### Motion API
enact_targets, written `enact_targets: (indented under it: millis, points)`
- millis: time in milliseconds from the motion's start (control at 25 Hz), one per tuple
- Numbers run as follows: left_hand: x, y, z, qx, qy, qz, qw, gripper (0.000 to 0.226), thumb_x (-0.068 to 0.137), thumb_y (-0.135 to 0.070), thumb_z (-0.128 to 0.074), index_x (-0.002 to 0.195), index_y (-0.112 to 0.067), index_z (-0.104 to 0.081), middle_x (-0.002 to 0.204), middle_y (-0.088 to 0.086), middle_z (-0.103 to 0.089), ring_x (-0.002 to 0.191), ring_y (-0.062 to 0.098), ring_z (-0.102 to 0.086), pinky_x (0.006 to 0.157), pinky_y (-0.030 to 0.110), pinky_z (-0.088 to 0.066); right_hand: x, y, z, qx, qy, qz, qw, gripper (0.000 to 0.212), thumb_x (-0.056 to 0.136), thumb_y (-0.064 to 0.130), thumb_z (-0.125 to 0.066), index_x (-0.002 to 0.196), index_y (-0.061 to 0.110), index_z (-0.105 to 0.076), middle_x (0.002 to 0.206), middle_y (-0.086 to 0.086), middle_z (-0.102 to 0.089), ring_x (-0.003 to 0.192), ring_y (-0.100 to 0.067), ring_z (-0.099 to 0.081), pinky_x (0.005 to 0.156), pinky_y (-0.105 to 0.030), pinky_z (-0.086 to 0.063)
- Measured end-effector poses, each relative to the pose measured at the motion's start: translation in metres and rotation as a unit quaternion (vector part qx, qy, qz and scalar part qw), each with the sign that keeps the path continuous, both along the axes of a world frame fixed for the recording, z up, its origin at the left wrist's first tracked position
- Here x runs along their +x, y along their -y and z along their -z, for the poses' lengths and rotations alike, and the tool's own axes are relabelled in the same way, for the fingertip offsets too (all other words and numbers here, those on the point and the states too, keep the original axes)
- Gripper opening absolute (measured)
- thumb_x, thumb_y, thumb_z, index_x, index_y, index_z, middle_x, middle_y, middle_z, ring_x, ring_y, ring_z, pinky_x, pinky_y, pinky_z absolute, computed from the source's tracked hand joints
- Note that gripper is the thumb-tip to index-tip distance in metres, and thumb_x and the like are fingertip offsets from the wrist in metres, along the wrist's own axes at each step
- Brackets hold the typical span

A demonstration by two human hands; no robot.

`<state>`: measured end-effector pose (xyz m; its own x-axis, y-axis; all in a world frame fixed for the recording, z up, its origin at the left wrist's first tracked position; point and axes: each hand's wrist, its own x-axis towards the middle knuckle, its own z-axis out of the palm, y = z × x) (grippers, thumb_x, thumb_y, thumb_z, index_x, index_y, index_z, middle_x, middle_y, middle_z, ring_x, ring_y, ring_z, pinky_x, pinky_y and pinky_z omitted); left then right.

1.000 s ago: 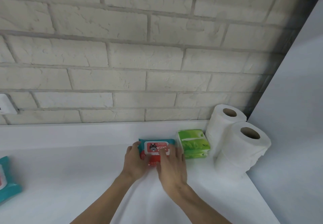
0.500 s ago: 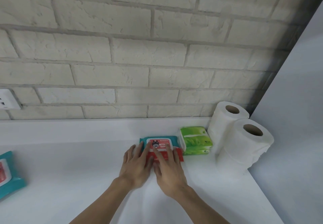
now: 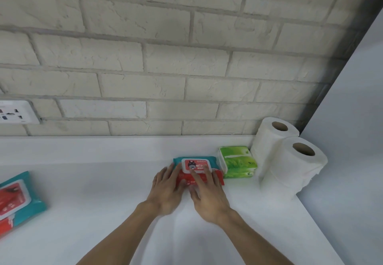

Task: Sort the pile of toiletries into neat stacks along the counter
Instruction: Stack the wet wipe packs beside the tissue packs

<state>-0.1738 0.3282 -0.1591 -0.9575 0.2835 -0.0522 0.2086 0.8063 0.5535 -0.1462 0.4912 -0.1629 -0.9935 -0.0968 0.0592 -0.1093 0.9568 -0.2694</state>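
I am looking down at both hands, and they lie side by side on the white counter [image 3: 103, 182]. My left hand [image 3: 165, 190] is flat with its fingers straight, touching the left end of the wipes pack [image 3: 191, 163]. My right hand [image 3: 209, 194] is flat too, and its fingers rest on top of the pack, on the white lid. Neither hand is gripping anything. The wipes pack sits right under my fingertips, blue on top and red at the near edge. I cannot tell if it is one pack or two, one on the other. Just to the right of my right hand, beside the wipes, is the green tissue pack [image 3: 237, 161]. It looks like more than one green pack piled up. Further right of that stand the toilet rolls [image 3: 300, 167], upright and close together in the corner. So I think the right side is mostly tidy: rolls, tissues and wipes make a row. I think I am just lining the wipes up straight here. Far to the left of my left hand lie the loose wipes packs [image 3: 18, 198], tilted and half out of view. Those are what is left to bring over and stack.
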Motion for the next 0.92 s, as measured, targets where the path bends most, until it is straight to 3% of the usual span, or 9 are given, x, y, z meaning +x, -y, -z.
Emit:
enact_targets:
  millis: [160,320,480,680,920]
  points:
    - [0.018,0.023,-0.020,0.064,-0.012,-0.017,0.998,0.056,0.099,-0.042,-0.033,0.151,-0.028,-0.017,0.157,-0.009,-0.019,0.145,0.018,-0.011,0.119,0.036,-0.016,0.018,0.018,-0.024,-0.035,-0.026,0.032,0.999,0.050,0.096,0.041,-0.042,0.144,0.032,-0.035,0.154,-0.005,-0.027,0.140,-0.034,-0.026,0.116,-0.045,-0.027]
    - [0.049,0.063,-0.036,0.083,-0.079,-0.030,0.993,0.044,0.096,-0.033,-0.045,0.139,-0.029,-0.040,0.145,-0.010,-0.041,0.133,0.019,-0.033,0.111,0.030,-0.029,0.053,0.054,-0.046,-0.141,-0.036,-0.014,0.989,0.034,0.094,0.030,-0.050,0.127,0.026,-0.055,0.130,0.005,-0.050,0.122,-0.017,-0.044,0.104,-0.024,-0.038]
    - [0.090,0.122,-0.044,0.073,-0.121,-0.053,0.989,0.035,0.092,-0.030,-0.051,0.127,-0.032,-0.053,0.132,-0.014,-0.053,0.124,0.017,-0.045,0.105,0.031,-0.037,0.091,0.105,-0.053,-0.248,-0.002,-0.028,0.968,0.027,0.094,0.028,-0.054,0.120,0.028,-0.059,0.124,0.012,-0.054,0.119,-0.007,-0.049,0.100,-0.015,-0.038]
    - [0.147,0.210,-0.050,0.043,-0.142,-0.096,0.984,0.028,0.088,-0.029,-0.054,0.115,-0.034,-0.060,0.121,-0.016,-0.060,0.116,0.017,-0.052,0.102,0.035,-0.040,0.134,0.179,-0.066,-0.298,0.064,-0.059,0.951,0.025,0.094,0.029,-0.054,0.119,0.032,-0.060,0.122,0.016,-0.054,0.110,0.002,-0.050,0.090,-0.006,-0.035]
    - [0.208,0.298,-0.061,0.013,-0.128,-0.155,0.980,0.026,0.090,-0.029,-0.058,0.116,-0.034,-0.060,0.128,-0.012,-0.057,0.124,0.015,-0.046,0.107,0.036,-0.037,0.175,0.267,-0.069,-0.305,0.126,-0.091,0.940,0.023,0.095,0.032,-0.055,0.118,0.035,-0.059,0.124,0.013,-0.055,0.111,-0.006,-0.052,0.096,-0.017,-0.041]
